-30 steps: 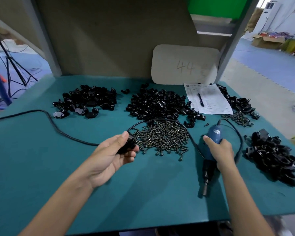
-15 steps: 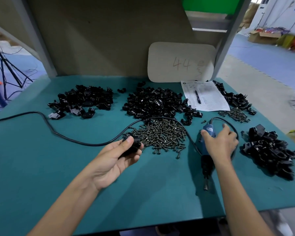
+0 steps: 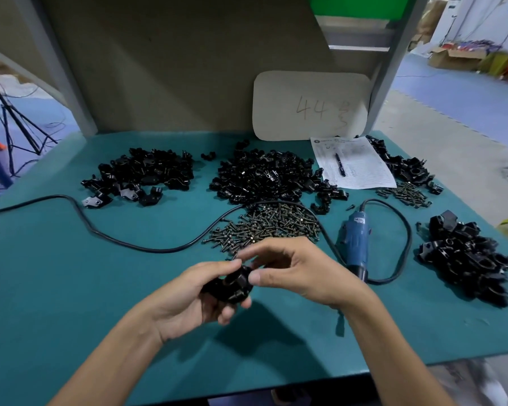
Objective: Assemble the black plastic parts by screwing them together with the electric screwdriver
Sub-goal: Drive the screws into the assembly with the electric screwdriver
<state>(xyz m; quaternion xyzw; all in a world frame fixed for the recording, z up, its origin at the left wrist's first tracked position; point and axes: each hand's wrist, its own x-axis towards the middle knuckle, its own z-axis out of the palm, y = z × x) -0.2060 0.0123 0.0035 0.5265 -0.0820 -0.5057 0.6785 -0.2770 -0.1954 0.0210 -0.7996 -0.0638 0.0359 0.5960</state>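
My left hand [image 3: 188, 300] grips a black plastic part [image 3: 230, 285] over the middle of the green table [image 3: 71, 288]. My right hand [image 3: 294, 268] has come in beside it, thumb and fingertips touching the part's top; whether it pinches a screw I cannot tell. The blue electric screwdriver [image 3: 355, 240] lies on the table to the right, untouched, its black cable [image 3: 129, 244] looping left. A heap of dark screws [image 3: 264, 227] sits just beyond my hands. Piles of black parts lie at the back left [image 3: 141, 177], back middle [image 3: 264, 177] and right [image 3: 467, 259].
A paper sheet [image 3: 352, 162] with a pen lies at the back right, beside a smaller screw heap [image 3: 405, 194] and more black parts [image 3: 405, 168]. A board marked 44 [image 3: 308, 106] leans on the back wall. The table's front edge runs close below my forearms.
My right hand let go of the screwdriver and moved left to the part. My left hand drew the part back toward me. The screwdriver now lies flat on the table.
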